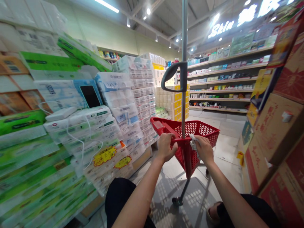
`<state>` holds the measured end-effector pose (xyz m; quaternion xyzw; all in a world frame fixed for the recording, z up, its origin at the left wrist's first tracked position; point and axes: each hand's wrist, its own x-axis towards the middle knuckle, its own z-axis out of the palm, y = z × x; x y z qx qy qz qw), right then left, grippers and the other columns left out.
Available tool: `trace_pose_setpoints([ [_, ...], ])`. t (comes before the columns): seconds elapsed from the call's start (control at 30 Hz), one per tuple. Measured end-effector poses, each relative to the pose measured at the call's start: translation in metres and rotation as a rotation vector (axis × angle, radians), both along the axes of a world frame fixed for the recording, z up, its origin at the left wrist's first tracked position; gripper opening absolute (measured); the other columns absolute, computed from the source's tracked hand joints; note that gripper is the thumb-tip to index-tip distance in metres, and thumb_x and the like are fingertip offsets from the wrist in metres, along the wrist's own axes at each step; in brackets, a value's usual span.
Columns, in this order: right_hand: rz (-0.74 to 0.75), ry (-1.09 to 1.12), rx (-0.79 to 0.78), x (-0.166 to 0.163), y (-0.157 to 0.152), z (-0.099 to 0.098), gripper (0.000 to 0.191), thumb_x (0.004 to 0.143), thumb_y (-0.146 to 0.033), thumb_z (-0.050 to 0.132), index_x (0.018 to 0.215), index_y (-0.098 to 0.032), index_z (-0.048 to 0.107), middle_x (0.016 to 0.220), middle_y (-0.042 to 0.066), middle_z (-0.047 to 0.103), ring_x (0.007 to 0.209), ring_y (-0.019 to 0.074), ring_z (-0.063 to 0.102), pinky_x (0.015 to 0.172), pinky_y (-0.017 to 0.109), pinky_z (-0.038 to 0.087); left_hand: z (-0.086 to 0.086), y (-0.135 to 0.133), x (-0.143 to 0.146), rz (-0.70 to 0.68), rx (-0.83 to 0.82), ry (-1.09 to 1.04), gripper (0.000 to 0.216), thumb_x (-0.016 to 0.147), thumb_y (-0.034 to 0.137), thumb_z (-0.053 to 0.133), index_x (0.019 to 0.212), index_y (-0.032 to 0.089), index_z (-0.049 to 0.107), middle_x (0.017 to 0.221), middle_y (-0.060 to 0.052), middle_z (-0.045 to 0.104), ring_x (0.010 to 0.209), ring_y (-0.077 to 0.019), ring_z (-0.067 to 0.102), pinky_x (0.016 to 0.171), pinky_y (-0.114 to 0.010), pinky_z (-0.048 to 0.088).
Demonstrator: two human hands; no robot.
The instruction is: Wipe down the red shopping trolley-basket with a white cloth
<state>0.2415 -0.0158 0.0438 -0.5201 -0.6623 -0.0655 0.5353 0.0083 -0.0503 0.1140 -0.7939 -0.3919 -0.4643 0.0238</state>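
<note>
White wad in right grip, at red basket rim.

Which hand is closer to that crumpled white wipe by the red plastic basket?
Right. The right hand holds the wipe at the near rim of the basket; the left hand is farther left, touching the same rim.

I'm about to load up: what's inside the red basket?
In the red basket, part of the perforated inner wall shows. The near side covers its bottom from view, so I can't tell whether anything lies there.
</note>
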Motion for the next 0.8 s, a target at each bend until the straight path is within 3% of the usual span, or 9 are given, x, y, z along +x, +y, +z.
trace_pose_setpoints([
  [0.1,-0.01,0.004,0.005,-0.012,-0.006,0.005,0.031,0.093,-0.034,0.045,0.114,-0.026,0.066,0.111,0.006,0.069,0.105,0.0265,0.056,0.092,0.044,0.044,-0.001,0.001,-0.002,0.012,0.001,-0.014,0.02,0.079,0.025,0.051,0.098,0.02,0.054,0.095,-0.005,0.057,0.095,-0.0232,0.049,0.089,-0.039,0.042],
  [0.27,0.13,0.064,0.04,-0.044,-0.024,0.02,0.031,0.094,-0.04,0.047,0.115,-0.026,0.066,0.112,0.005,0.069,0.106,0.0246,0.058,0.093,0.04,0.044,0.0,0.001,-0.006,0.023,0.0,-0.006,0.019,0.081,0.026,0.05,0.098,0.02,0.054,0.096,-0.006,0.056,0.095,-0.0236,0.049,0.089,-0.04,0.041],
  [0.4,0.119,0.296,-0.136,-0.047,-0.027,0.034,0.034,0.087,-0.052,0.056,0.1,-0.025,0.07,0.093,0.005,0.073,0.085,0.0232,0.066,0.076,0.034,0.047,0.001,0.0,-0.007,0.024,0.004,0.004,0.019,0.08,0.025,0.05,0.098,0.02,0.054,0.094,-0.006,0.056,0.094,-0.0239,0.048,0.088,-0.04,0.041],
  [0.5,0.194,0.401,-0.217,-0.048,-0.024,0.051,0.038,0.08,-0.056,0.063,0.097,-0.024,0.071,0.09,0.004,0.074,0.081,0.0226,0.066,0.073,0.032,0.047,0.001,-0.001,-0.005,0.015,0.016,0.0,0.021,0.077,0.024,0.052,0.097,0.02,0.054,0.092,-0.006,0.056,0.094,-0.0239,0.048,0.088,-0.039,0.041],
  [0.63,0.292,0.482,-0.16,-0.055,-0.019,0.082,0.046,0.073,-0.059,0.07,0.102,-0.022,0.069,0.096,0.005,0.073,0.084,0.0229,0.066,0.073,0.033,0.048,-0.001,0.0,0.001,0.01,0.021,-0.006,0.023,0.075,0.023,0.053,0.098,0.02,0.054,0.091,-0.005,0.055,0.093,-0.0243,0.048,0.087,-0.04,0.041],
  [0.73,0.226,0.451,-0.086,-0.058,-0.016,0.099,0.046,0.071,-0.059,0.071,0.099,-0.022,0.068,0.094,0.004,0.073,0.082,0.022,0.065,0.072,0.032,0.047,-0.003,0.002,0.005,-0.003,0.027,-0.003,0.026,0.075,0.023,0.054,0.1,0.02,0.054,0.092,-0.005,0.056,0.093,-0.024,0.048,0.088,-0.041,0.041],
  [0.8,0.167,0.399,-0.072,-0.057,-0.015,0.1,0.044,0.072,-0.059,0.071,0.096,-0.023,0.067,0.09,0.003,0.072,0.078,0.0212,0.065,0.071,0.032,0.046,-0.003,0.002,0.006,-0.005,0.035,0.002,0.027,0.075,0.023,0.054,0.101,0.02,0.054,0.094,-0.005,0.057,0.094,-0.0239,0.048,0.089,-0.041,0.041],
])
